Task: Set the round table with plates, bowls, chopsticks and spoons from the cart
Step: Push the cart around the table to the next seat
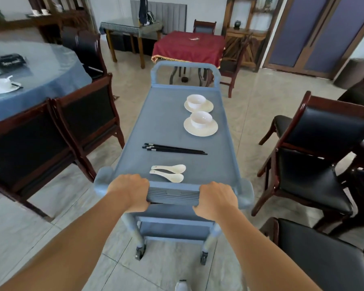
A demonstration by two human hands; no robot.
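Both hands are on the cart: the left hand (130,191) is wrapped over the left end of the near handle bar (173,195), the right hand (215,199) is clenched around its right end, knuckles up, arms stretched forward. The blue cart (166,122) runs lengthwise straight away from the person, its far handle (184,67) at the other end.

On the top tray, nearest the hands, two white spoons (169,172) lie side by side, long axes across the cart, bowls of the spoons to the right and handles pointing left. Just beyond them the black chopsticks (173,149) lie crosswise too, bundled together, thin tips to the right and thicker ends to the left; it looks like two pairs, though the sticks overlap and the count is hard to be sure of. Further up, on the right half of the tray, sits a white bowl (201,119) on a plate (201,129), and behind it a second bowl (196,101) on a second plate (199,107), the two plates just beside each other.

Off to the left is the round table (40,68) in its blue cloth, with one setting at its edge: a bowl with a spoon on a plate (3,86), dark chopsticks beside it. Dark-seated chairs (86,114) stand between cart and table, more chairs on the right.
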